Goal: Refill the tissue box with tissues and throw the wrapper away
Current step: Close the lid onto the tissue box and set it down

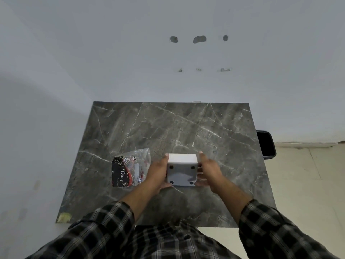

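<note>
A white tissue box (182, 169) sits between my hands, tipped so its underside with dark round feet faces me. My left hand (157, 173) clasps its left side, fingers along the edge. My right hand (209, 170) presses against its right side, fingers slightly spread. Just left of my left hand lies a crinkled plastic wrapper (129, 168), clear with a black, red and white print, flat on the table. Whether tissues are inside the box is hidden.
The dark grey marble table (186, 128) stands against a white wall. A black bin (266, 144) stands on the floor beyond the table's right edge. My checked sleeves fill the lower frame. Pale floor tiles lie to the right.
</note>
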